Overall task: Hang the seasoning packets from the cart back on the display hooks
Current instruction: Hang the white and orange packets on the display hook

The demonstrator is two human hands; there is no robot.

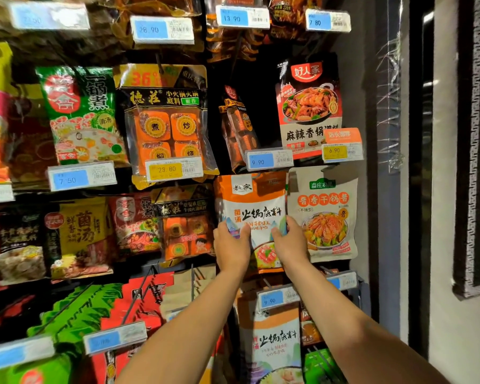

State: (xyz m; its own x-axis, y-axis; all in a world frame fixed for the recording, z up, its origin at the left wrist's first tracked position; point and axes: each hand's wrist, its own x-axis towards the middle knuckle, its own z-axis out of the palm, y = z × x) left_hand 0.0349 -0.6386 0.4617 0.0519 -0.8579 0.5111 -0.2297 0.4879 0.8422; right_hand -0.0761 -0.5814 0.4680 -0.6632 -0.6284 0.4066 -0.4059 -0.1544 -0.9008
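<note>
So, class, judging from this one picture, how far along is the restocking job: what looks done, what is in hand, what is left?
Done: many packets already hang on the display, such as the beige packet at the right.
In hand: the left hand and right hand grip the orange-and-white packet, raised just under the 9.90 price tag; whether it is hooked cannot be told.
Left: unknown, since the cart is out of view.

Two hands (232, 245), eleven price tags (82, 177), many packets (254, 214).
</note>
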